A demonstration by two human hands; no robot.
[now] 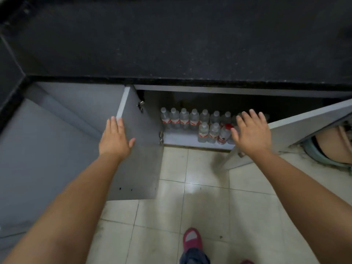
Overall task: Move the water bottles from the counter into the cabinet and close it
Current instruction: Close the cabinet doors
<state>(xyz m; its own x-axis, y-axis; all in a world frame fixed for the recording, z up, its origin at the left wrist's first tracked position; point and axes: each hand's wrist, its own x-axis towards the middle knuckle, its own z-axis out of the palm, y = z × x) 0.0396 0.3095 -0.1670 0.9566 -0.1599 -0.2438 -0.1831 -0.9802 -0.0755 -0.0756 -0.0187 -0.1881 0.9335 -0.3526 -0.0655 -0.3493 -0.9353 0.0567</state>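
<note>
Several clear water bottles (pixel 184 119) with red labels stand in two rows on the floor of the open grey cabinet (pixel 182 139) under the black counter (pixel 171 44). Both doors stand open. My left hand (pixel 114 138) lies flat with straight fingers on the left door (pixel 139 149), near its outer edge. My right hand (pixel 251 132) is spread with straight fingers in front of the right door (pixel 304 124), at its inner edge, and hides some of the bottles at the right end. Neither hand holds anything.
The floor in front is pale tile (pixel 190 187). My foot in a pink slipper (pixel 192 239) stands near the bottom middle. A round bluish-rimmed container (pixel 323 159) sits at the right behind the right door. More grey cabinet fronts (pixel 47 140) run along the left.
</note>
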